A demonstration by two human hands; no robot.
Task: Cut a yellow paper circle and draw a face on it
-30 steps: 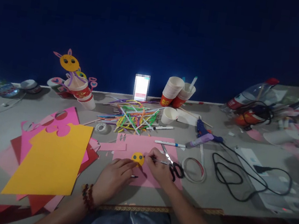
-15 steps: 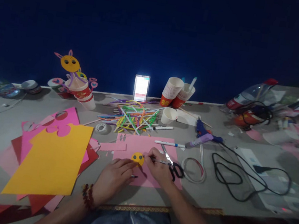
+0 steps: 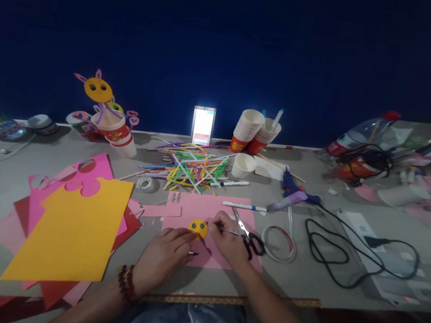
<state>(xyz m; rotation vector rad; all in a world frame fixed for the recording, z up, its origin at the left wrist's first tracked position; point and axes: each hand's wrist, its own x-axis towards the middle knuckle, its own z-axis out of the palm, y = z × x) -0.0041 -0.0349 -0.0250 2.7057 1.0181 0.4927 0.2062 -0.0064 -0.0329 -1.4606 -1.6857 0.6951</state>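
A small yellow paper circle [image 3: 198,227] with two dark eye spots lies on a pink sheet of paper [image 3: 221,259]. My left hand [image 3: 167,251] holds its lower left edge, fingers bent over it. From under that hand pokes the dark tip of a thin object [image 3: 193,254], the rest hidden. In my right hand [image 3: 224,236] is a pen [image 3: 234,233], pinched with its tip end by the circle's right edge. Scissors [image 3: 252,242] with black handles lie just right of this hand, and a white-and-blue marker [image 3: 244,207] is above it.
Yellow card [image 3: 74,237] tops a paper pile at left. Behind the pink sheet are coloured pipe cleaners [image 3: 198,169] and stacked paper cups [image 3: 246,131]. A tape roll [image 3: 278,244], glue gun [image 3: 288,185] and looping black cable [image 3: 332,246] lie at right. A decorated cup [image 3: 111,127] stands back left.
The view has shifted very slightly. Both hands keep nearly the same pose, with the pen still at the yellow paper circle's right edge.
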